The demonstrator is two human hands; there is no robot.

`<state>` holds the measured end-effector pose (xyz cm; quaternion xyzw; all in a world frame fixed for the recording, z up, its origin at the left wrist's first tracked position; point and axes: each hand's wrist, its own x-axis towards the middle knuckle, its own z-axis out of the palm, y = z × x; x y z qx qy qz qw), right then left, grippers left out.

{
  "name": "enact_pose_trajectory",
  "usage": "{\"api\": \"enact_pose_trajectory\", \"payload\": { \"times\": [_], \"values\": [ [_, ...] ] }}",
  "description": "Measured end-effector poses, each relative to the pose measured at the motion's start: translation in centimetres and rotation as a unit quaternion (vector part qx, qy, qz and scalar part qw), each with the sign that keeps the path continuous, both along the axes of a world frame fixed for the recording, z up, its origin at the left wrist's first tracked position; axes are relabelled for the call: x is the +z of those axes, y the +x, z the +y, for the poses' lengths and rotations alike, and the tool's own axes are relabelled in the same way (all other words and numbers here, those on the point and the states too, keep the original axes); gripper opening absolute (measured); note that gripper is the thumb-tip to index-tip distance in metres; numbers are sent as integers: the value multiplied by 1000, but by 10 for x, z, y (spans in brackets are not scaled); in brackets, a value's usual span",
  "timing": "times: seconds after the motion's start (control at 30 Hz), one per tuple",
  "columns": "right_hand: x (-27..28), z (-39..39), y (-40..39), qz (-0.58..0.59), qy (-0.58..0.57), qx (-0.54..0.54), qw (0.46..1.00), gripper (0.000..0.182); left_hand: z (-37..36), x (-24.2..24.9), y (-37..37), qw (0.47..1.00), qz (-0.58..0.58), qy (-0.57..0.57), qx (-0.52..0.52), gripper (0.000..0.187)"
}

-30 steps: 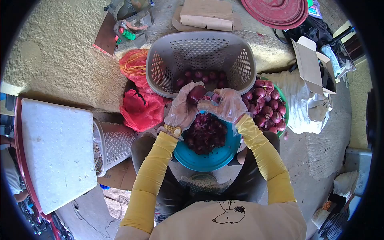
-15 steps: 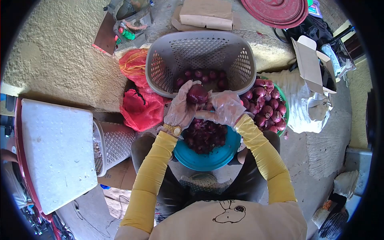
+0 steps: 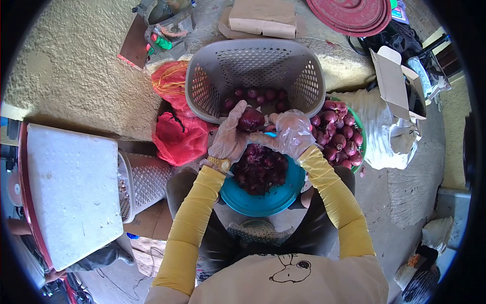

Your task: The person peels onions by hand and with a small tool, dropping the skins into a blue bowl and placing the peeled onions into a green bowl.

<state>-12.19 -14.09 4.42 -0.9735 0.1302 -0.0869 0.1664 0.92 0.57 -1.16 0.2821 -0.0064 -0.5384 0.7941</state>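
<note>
My left hand (image 3: 229, 138), in a clear plastic glove, is closed around a large red onion (image 3: 251, 119) near the front rim of a grey perforated basket (image 3: 253, 48). My right hand (image 3: 291, 130), gloved too, is close beside the onion with its fingers bent inward. Whatever lies in those fingers is hidden. Several red onions (image 3: 260, 96) rest on the basket's floor. Below both hands, a blue basin (image 3: 238, 200) holds a heap of dark red onion skins (image 3: 260, 172). Unpeeled-looking onions (image 3: 336, 134) fill a green-rimmed container (image 3: 362, 139) to the right.
Red mesh sacks (image 3: 174, 137) lie left of the basket. Further left are a white board (image 3: 76, 192) and another perforated basket (image 3: 149, 175). A white sack (image 3: 387, 144) and an open carton (image 3: 392, 83) stand right. Another person's foot (image 3: 124, 255) shows at lower left.
My right hand has shifted slightly, its fingers turning beside the onion. The onion stays in my left hand. Another person's leg and foot have appeared beneath the white board.
</note>
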Motion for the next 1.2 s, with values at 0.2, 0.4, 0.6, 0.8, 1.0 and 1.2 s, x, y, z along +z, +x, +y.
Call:
{"api": "enact_pose_trajectory", "payload": {
  "times": [0.2,0.4,0.6,0.8,1.0,1.2],
  "values": [
    [-4,-4,3,36,35,-67,996,78,-5,11,-9,999,-28,16,43,36],
    [6,-3,3,60,24,-82,994,78,-6,2,-7,998,-24,23,45,38],
    [-8,-6,1,-7,29,-78,997,81,-5,3,-8,998,-24,34,41,37],
    [-5,-5,1,15,32,-76,996,76,-4,4,-7,998,-26,45,22,37],
    [-4,-6,1,14,33,-84,996,79,-3,5,-7,999,-21,30,20,37],
    [-5,-5,2,6,36,-82,996,74,-6,7,-11,997,-22,64,44,32]
  ]
}}
